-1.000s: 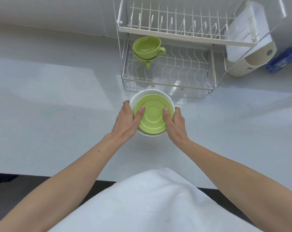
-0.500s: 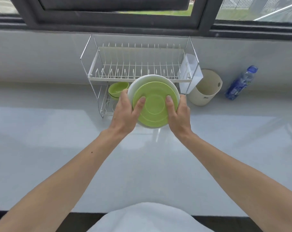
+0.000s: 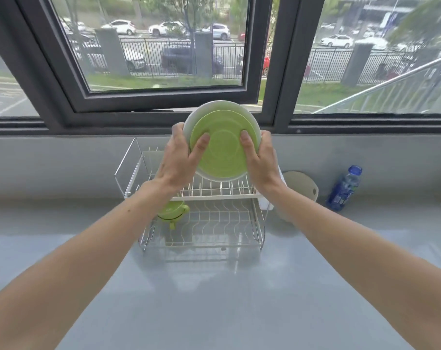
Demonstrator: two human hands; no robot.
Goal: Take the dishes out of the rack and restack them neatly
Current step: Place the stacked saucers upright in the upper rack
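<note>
Lifted higher, your left hand (image 3: 179, 157) and right hand (image 3: 262, 160) grip the green plate (image 3: 223, 152) and, apparently, a white bowl (image 3: 222, 106).

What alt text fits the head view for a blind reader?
The left hand and right hand hold a green plate stacked on a white plate, tilted, above a two-tier wire dish rack. Its lower tier holds green cups.

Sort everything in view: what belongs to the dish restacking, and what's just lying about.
Job:
plate stack, green on white, held by left hand and right hand
green cups on the lower tier
dish rack

Lying about:
blue bottle
beige container beside the rack
</note>
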